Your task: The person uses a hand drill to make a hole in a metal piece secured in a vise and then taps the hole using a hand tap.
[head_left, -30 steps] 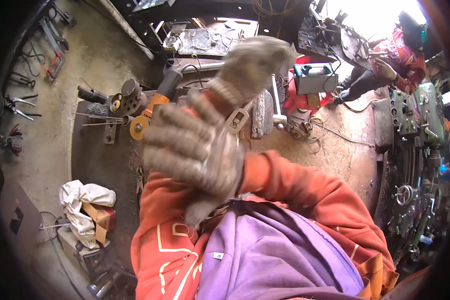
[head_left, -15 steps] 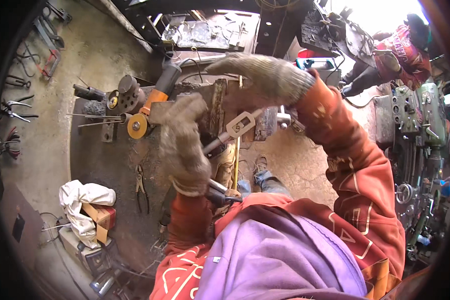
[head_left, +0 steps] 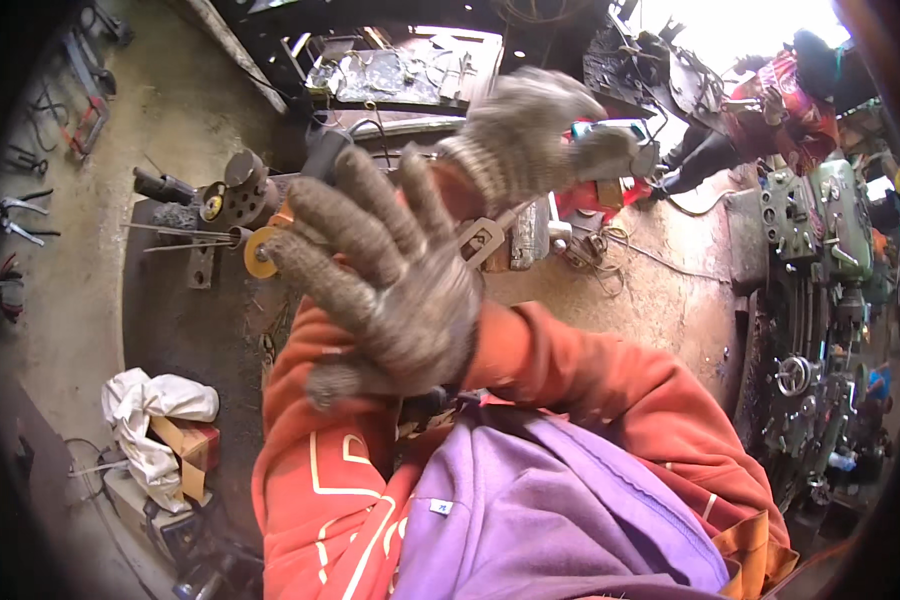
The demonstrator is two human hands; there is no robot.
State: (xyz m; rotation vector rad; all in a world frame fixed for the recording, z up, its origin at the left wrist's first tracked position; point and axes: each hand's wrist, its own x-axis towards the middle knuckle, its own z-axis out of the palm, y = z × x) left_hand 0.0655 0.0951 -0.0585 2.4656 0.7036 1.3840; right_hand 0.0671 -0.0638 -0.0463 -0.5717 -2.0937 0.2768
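Both my hands wear grey knit work gloves, and my forearms cross over the bench. My right hand (head_left: 395, 290) has swung over to the left, palm showing, fingers spread and nothing in it. Beyond it, my left hand (head_left: 535, 135) reaches to the upper right, smeared by motion, with thumb and fingers apart and no object visible in it. Behind the right hand, mostly hidden, lies an angle grinder with a yellow-tan disc (head_left: 261, 252). A pale slotted metal piece (head_left: 482, 240) pokes out beside the right hand's wrist.
On the dark bench (head_left: 175, 330) stand a round metal block with holes (head_left: 250, 195) and thin rods (head_left: 175, 238). White cloth (head_left: 150, 410) and an open cardboard box (head_left: 192, 450) sit lower left. A green machine (head_left: 840, 225) stands right; another person (head_left: 785, 110) is upper right.
My right hand has come down and left across my body, and its fingers have spread. My left hand has moved up and right. The forearms now cross, covering most of the grinder.
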